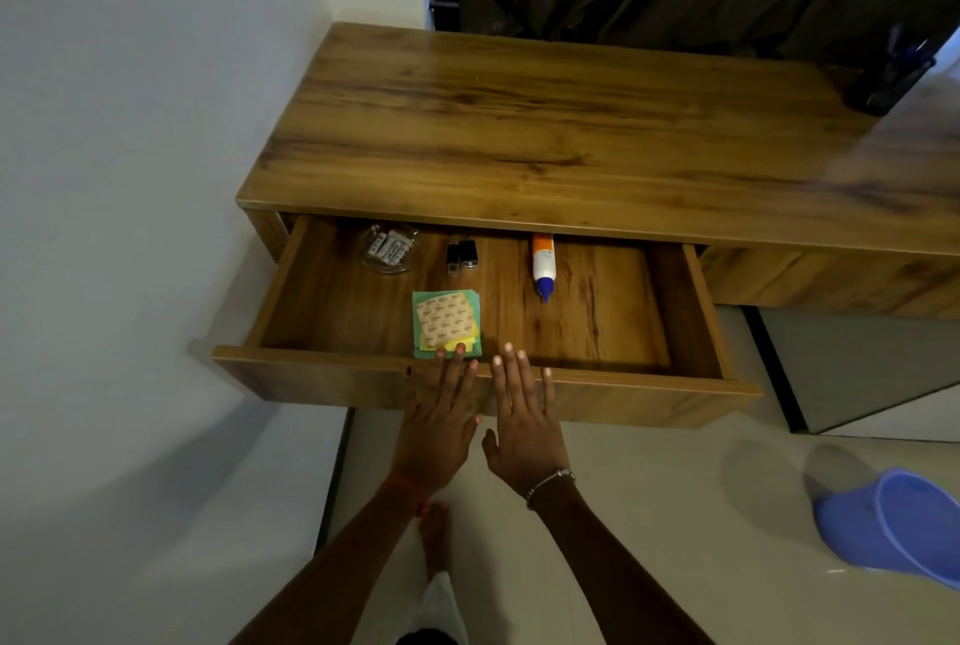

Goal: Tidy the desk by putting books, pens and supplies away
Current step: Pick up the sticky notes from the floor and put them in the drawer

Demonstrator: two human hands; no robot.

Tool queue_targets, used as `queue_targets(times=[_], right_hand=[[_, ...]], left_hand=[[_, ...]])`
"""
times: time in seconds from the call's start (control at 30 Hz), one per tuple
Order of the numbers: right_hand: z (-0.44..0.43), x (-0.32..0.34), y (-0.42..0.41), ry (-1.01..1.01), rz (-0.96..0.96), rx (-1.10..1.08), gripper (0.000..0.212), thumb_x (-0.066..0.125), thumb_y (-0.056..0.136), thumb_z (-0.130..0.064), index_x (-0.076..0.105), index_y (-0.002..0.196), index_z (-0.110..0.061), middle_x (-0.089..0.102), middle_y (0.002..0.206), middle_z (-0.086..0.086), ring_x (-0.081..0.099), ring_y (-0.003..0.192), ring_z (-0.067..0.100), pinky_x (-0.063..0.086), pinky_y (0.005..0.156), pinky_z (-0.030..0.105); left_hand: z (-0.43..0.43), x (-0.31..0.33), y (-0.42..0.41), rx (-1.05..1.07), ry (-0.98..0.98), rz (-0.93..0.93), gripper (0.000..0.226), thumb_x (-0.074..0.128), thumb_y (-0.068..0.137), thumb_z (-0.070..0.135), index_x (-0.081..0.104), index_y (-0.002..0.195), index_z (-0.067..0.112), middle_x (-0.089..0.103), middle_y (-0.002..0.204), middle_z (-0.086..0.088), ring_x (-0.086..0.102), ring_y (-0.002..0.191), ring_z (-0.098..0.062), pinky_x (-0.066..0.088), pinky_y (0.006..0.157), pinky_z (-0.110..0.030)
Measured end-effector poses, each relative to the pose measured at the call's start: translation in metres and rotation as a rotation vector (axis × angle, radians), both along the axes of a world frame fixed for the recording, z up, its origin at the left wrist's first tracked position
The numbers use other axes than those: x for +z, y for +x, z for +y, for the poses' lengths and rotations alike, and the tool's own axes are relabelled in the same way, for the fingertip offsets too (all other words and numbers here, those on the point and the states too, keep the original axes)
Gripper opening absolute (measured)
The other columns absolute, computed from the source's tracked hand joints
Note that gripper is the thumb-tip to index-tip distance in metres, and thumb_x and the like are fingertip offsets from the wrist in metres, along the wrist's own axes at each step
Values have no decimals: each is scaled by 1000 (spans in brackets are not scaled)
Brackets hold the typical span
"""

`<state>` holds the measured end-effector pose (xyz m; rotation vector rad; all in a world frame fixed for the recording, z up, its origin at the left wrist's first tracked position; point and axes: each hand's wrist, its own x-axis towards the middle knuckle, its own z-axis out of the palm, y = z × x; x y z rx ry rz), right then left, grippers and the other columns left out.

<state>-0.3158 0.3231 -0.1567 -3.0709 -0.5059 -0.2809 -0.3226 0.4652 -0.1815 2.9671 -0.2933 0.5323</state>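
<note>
Left hand (439, 416) and right hand (524, 416) lie side by side, fingers straight, flat over the front panel of the open drawer (322, 379). At the left fingertips sits a stack of sticky notes (445, 322), green and yellow sheets under a printed tan one. Farther in are a glass dish (389, 249) of batteries to the left, two small black sticks (462, 255) ahead, and a white glue bottle (543, 262) with a blue nozzle beyond the right hand. Past them is the wooden counter (545, 125), with a dark pen holder (891, 78) far right.
</note>
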Motion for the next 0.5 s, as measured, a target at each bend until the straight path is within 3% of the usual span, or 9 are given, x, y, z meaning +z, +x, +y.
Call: queue_targets(times=[0.17,0.23,0.37,0.5], right_hand=[[4,7,39,-6,19,-22,109,65,61,-40,9,149,-8,20,153,13,-19,145,21,-4,115,45],[7,10,59,-6,29,-27,107,65,61,-40,12,148,-8,24,153,14,-17,145,21,-3,115,45],[12,16,98,-10,45,-35,99,67,59,-34,23,142,-5,30,151,15,12,143,26,-1,114,45],[16,23,140,-2,33,-45,101,68,54,-22,23,143,-5,26,152,14,17,141,25,-3,115,46]], left_hand=[[2,5,41,12,55,-13,92,50,84,42,-9,149,14,-17,157,-9,-15,146,-27,-4,115,-53],[5,8,63,11,82,-4,104,62,78,41,-10,148,15,-18,157,-8,-16,145,-27,-4,114,-53],[8,12,105,15,113,3,113,72,73,34,-10,148,16,-17,157,-7,-17,145,-26,-7,114,-53],[14,24,143,3,119,-5,112,71,69,8,-7,149,18,-11,158,-8,-15,146,-23,-5,115,-50]])
